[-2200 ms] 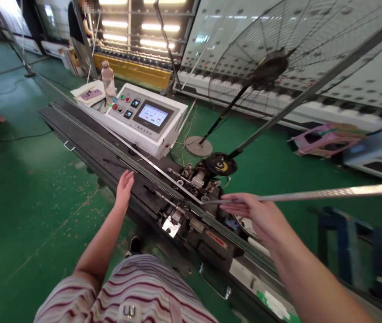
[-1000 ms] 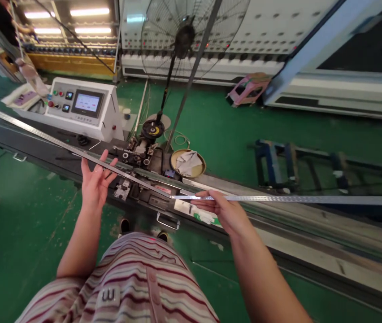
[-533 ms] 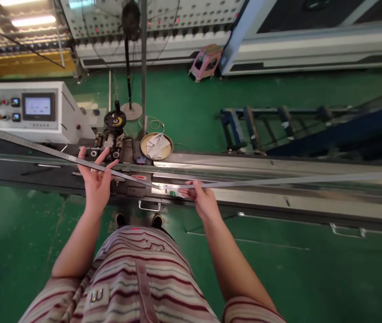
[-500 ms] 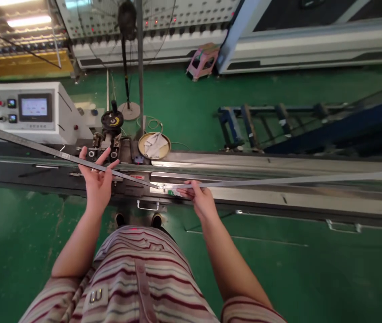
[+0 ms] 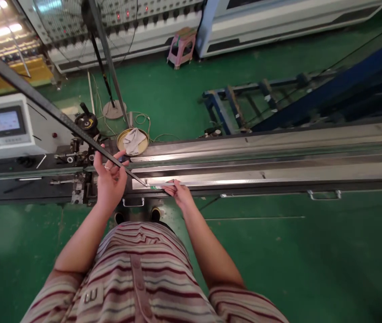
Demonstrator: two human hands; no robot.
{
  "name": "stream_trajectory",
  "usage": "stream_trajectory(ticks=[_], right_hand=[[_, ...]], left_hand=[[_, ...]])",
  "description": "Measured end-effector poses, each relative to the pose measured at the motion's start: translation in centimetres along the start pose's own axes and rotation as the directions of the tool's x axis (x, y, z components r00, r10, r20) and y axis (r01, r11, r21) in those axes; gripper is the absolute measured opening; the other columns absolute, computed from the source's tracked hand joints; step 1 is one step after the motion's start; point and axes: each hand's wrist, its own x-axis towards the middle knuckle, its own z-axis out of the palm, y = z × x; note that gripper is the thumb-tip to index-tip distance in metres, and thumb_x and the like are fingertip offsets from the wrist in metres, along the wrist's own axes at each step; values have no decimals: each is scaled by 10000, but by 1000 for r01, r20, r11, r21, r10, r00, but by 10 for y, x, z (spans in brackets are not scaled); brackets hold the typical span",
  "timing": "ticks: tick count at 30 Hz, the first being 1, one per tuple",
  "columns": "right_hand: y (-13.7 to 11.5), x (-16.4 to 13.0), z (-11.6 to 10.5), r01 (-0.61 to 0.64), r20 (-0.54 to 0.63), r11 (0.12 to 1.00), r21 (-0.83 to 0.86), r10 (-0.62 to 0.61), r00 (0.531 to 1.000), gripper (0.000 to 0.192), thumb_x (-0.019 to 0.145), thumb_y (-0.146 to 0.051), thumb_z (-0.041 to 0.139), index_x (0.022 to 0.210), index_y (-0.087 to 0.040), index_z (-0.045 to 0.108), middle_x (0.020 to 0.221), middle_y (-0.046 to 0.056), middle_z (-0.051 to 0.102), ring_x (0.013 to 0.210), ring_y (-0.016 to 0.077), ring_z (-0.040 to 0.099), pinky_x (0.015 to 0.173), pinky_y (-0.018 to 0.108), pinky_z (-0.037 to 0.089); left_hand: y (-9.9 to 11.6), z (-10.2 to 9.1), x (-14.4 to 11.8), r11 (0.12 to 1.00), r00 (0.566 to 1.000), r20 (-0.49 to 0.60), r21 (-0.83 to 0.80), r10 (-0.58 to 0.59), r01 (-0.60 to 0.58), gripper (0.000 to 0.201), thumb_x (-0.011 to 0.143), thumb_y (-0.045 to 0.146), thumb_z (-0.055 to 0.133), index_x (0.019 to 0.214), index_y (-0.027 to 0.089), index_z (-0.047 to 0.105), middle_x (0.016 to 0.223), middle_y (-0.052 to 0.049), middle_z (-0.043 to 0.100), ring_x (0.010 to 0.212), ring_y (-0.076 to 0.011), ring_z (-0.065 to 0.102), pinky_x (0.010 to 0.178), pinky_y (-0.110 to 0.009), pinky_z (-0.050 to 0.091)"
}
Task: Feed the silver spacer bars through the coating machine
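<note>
My left hand (image 5: 110, 179) has its fingers spread around a long thin dark grey metal bar (image 5: 66, 121), which rises steeply toward the upper left and crosses in front of the fingers. My right hand (image 5: 179, 192) is closed in a pinch on a light grey metal bar (image 5: 224, 183) that runs off to the right, nearly level. The ends of the two lengths come together at a small joint (image 5: 146, 184) between my hands, over the machine bed. A green-marked patch (image 5: 155, 187) shows just left of my right fingertips.
Under my hands lies a long machine bed (image 5: 278, 171) with metal rails. A clamp unit (image 5: 83, 157) and a control box with a screen (image 5: 6, 121) are at the left. Behind stand a round tray with a cloth (image 5: 120, 142), a pink stool (image 5: 181, 48) and a blue frame (image 5: 223, 112).
The view has shifted right and turned. The left length of bar now slopes up more steeply, with my left hand nearer the joint. My right hand keeps its pinch on the right length.
</note>
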Motion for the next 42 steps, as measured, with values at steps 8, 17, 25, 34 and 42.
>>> stream_trajectory(ticks=[8,17,25,34,42], right_hand=[[-8,13,-13,-80,37,996,48,78,996,243,1025,-248,461,916,-99,620,751,117,737,734,183,749,757,261,624],[-19,14,-17,-138,-35,982,-129,134,990,388,1021,-421,460,843,-97,580,670,147,716,581,209,713,477,250,565],[-41,3,-33,-241,157,970,-40,244,957,378,1043,-271,378,882,-72,656,801,158,745,742,190,742,686,263,598],[-53,-11,-68,508,307,172,-844,-622,721,260,971,-326,507,1070,-204,714,1160,113,678,1100,279,586,976,434,480],[-77,23,-106,442,522,-289,-849,-587,619,259,932,-235,571,1162,-182,680,1191,124,606,1145,293,443,993,432,399]], left_hand=[[14,50,4,944,990,30,299,137,-140,769,888,203,651,1501,240,188,1095,-83,701,886,-160,725,824,-297,614],[22,83,4,891,956,45,353,290,-287,644,991,266,526,1498,258,129,1281,-155,642,1031,-178,715,805,-258,612],[29,91,-3,899,965,68,353,254,-261,641,1000,263,511,1490,291,100,1385,-184,567,1052,-179,707,864,-318,613],[28,92,-16,886,968,61,393,242,-246,670,1009,236,488,1508,303,46,1381,-175,571,1024,-157,706,921,-358,594],[35,89,-20,888,972,79,396,222,-235,755,1012,250,479,1533,308,-63,1395,-179,560,1041,-161,701,974,-390,574]])
